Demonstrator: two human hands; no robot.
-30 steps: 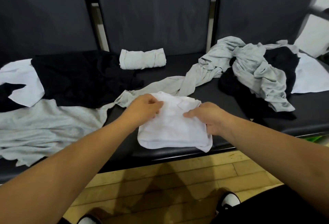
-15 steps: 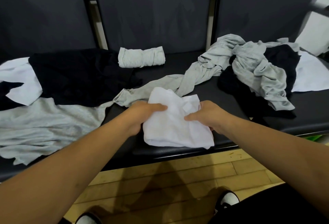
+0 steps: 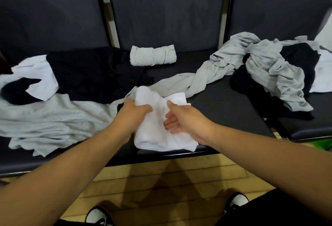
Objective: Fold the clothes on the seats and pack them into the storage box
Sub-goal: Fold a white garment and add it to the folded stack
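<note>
A partly folded white garment (image 3: 158,136) lies at the front edge of the middle black seat (image 3: 224,110). My left hand (image 3: 133,111) grips its left side, thumb over the cloth, and lifts a bunched part. My right hand (image 3: 183,118) is against its right side with fingers relaxed and spread, thumb on top of the fabric. A rolled light grey garment (image 3: 152,55) sits at the back of the seat. No storage box is in view.
A long grey garment (image 3: 197,78) stretches across the seat toward a pile of grey and black clothes (image 3: 274,75) on the right. Black (image 3: 97,75), white (image 3: 37,76) and grey clothes (image 3: 45,118) spread over the left seat. Wooden floor and my shoes are below.
The white garment went from lying flat to being bunched and lifted on its left side by my left hand. My right hand's fingers opened out against the cloth.
</note>
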